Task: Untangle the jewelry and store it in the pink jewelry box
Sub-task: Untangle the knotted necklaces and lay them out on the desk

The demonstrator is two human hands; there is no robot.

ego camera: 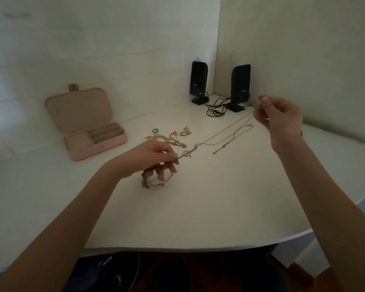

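Both hands stretch a silver chain (219, 133) taut above the table (198, 207): left hand (154, 159) pinching its knotted end, right hand (280, 116) the other; pink jewelry box (86, 123) open near the back-left edge, apparently empty; most untangling remains.

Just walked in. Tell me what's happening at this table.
A person is untangling jewelry. The right hand pinches one end of a thin silver chain and holds it raised, stretched toward the left hand, which grips the knotted end together with a tangled clump of chains hanging to the white table. A gold chain lies loose nearby, beside a small pile of rings and bracelets. The pink jewelry box stands open at the left, its compartments apparently holding nothing yet.
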